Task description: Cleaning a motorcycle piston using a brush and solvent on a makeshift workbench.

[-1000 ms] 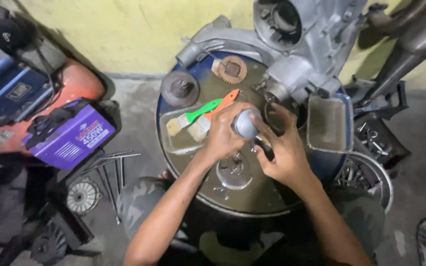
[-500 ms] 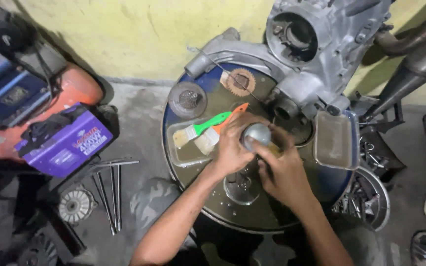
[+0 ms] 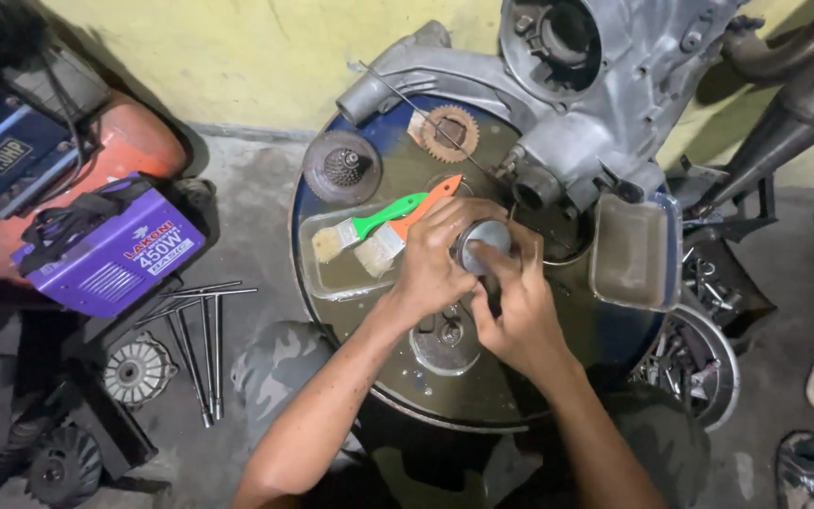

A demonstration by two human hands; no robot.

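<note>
Oily drum top [image 3: 482, 401] w/ engine casing [image 3: 605, 104], tray [image 3: 327, 273], gear [image 3: 449, 132].

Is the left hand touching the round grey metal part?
Touching. The head view shows the left hand wrapped around the round grey metal part.

I have one view only, from the camera on my head, looking almost straight down onto the round drum top [image 3: 520, 396] from close above. My forearms enter from the bottom edge, left hand [image 3: 435, 259] and right hand [image 3: 511, 302] meeting near the drum's centre. The far rim lies toward the yellow wall [image 3: 219, 57]; the floor [image 3: 237, 188] shows past the left rim.
</note>
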